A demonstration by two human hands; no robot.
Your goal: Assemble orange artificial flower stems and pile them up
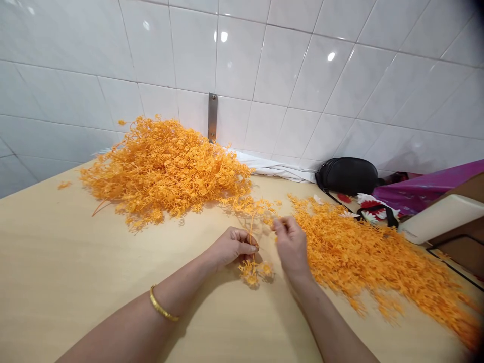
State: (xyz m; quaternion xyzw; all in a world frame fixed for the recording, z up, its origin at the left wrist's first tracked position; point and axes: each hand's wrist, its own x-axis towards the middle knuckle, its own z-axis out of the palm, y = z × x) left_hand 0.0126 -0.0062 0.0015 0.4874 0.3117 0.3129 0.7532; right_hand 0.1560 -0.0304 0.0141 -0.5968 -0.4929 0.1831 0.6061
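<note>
My left hand [232, 247] is closed in a pinch on a thin orange plastic sprig [252, 252], whose tufted end rests on the tan table [56, 262] just below my fingers. A gold bangle sits on my left wrist. My right hand [290, 242] is closed close beside it, its fingertips pinched at the sprig's upper end near loose orange bits. A big tangled heap of orange sprigs [162, 166] lies behind my left hand. A flatter spread of orange pieces [378, 257] stretches to the right of my right hand.
A white tiled wall [264, 65] backs the table, with a metal bracket [212, 117] on it. A black pouch [347, 175] with a strap, a flowered item, purple cloth [427, 189] and a white cloth [276, 167] sit at the back right. A white-edged box [442, 217] stands at the right.
</note>
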